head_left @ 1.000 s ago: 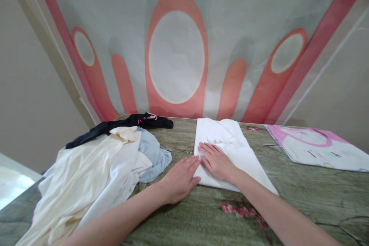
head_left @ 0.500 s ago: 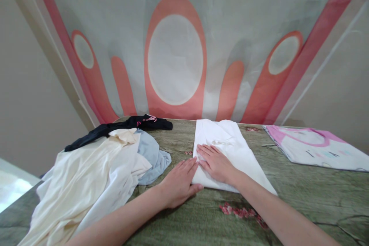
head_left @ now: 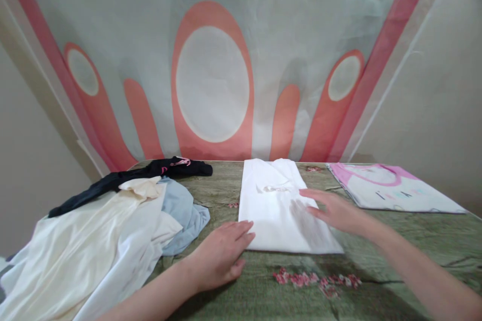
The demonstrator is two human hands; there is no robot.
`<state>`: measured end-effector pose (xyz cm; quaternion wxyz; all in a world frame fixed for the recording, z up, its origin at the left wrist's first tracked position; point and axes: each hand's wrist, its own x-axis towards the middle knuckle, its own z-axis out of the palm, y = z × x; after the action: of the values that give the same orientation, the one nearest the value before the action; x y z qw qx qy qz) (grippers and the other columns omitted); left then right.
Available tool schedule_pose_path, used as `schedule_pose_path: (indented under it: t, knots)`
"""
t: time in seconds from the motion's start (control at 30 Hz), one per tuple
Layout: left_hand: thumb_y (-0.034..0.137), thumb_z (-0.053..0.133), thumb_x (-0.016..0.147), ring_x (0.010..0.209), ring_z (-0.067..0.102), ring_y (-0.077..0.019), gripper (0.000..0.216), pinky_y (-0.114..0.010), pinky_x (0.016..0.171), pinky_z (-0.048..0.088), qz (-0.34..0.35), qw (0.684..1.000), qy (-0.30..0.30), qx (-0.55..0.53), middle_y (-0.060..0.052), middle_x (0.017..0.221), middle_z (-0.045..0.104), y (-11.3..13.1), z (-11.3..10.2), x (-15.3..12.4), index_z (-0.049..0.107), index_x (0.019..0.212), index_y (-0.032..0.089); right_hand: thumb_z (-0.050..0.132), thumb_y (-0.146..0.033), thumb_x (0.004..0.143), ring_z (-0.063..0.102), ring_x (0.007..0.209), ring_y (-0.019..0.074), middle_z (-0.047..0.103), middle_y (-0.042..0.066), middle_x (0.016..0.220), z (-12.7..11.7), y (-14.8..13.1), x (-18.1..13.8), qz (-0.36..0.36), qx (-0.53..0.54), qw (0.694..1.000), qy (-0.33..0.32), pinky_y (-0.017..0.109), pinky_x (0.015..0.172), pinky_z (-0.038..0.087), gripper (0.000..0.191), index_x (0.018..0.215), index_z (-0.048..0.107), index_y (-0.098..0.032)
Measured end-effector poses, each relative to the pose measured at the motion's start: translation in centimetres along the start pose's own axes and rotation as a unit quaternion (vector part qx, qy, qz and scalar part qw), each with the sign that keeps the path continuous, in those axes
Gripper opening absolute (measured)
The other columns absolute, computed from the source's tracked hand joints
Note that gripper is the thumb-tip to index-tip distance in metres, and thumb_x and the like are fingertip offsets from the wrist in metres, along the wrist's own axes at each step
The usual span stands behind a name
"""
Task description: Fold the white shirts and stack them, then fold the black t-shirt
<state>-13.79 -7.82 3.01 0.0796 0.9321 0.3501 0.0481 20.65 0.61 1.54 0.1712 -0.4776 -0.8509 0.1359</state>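
Note:
A folded white garment (head_left: 276,205) lies flat in the middle of the green patterned table (head_left: 410,241). My left hand (head_left: 220,253) rests open on the table, its fingertips touching the garment's near left corner. Over the garment's right edge my right hand (head_left: 333,210) hovers open with fingers stretched out, casting a shadow on the white cloth.
A heap of cream clothes (head_left: 90,246) fills the left side, with a pale blue piece (head_left: 181,210) and a black garment (head_left: 128,180) at its far edge. A folded white and pink shirt (head_left: 391,193) lies at the right. A pink-patterned hanging cloth (head_left: 211,85) backs the table.
My right hand has lifted off the left part of the white garment and moved to its right edge. My left hand stayed by the near left corner. The view shifted slightly rightwards.

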Motion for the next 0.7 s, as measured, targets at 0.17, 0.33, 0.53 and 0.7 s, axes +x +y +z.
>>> schedule_pose_path:
  t: [0.17,0.33,0.53,0.7]
  knots:
    - [0.015,0.047,0.078,0.115,0.049,-0.0232,0.038,-0.038,0.100,0.036,-0.004,0.999,-0.007,0.050,-0.011,0.126,0.052,0.4,0.2,0.3,0.052,0.116,0.016,0.051,-0.035,0.078,0.033,0.129,0.0210,0.035,0.004,0.142,0.7,-0.8,-6.1,-0.006,-0.011,0.995,-0.096,0.037,0.107,0.029,0.061,0.136,0.036,-0.022]
    - [0.011,0.045,0.080,0.111,0.052,-0.0221,0.034,-0.038,0.099,0.037,0.002,0.996,-0.003,0.088,-0.011,0.120,0.056,0.4,0.5,0.9,0.054,0.112,0.015,0.050,-0.021,0.074,0.026,0.132,0.0203,0.028,0.000,0.144,0.4,-1.8,-8.4,-0.021,-0.033,0.993,-0.114,0.037,0.109,0.026,0.066,0.137,0.033,-0.026]
    - [0.009,0.041,0.081,0.110,0.052,-0.0227,0.037,-0.039,0.098,0.039,0.005,0.994,-0.004,0.105,-0.011,0.121,0.055,-0.1,1.4,1.0,0.052,0.116,0.014,0.044,-0.012,0.071,0.035,0.127,0.0176,0.036,-0.001,0.140,0.7,-1.8,-7.9,-0.038,-0.051,0.992,-0.106,0.032,0.107,0.030,0.063,0.133,0.042,-0.024]
    - [0.007,0.044,0.076,0.112,0.050,-0.0213,0.048,-0.039,0.100,0.036,0.000,0.996,0.020,0.082,-0.009,0.123,0.053,-0.3,1.3,0.9,0.047,0.122,0.018,0.044,-0.008,0.069,0.039,0.125,0.0179,0.039,0.001,0.139,0.9,-1.9,-7.8,-0.057,-0.072,0.991,-0.096,0.031,0.106,0.031,0.064,0.131,0.045,-0.022]
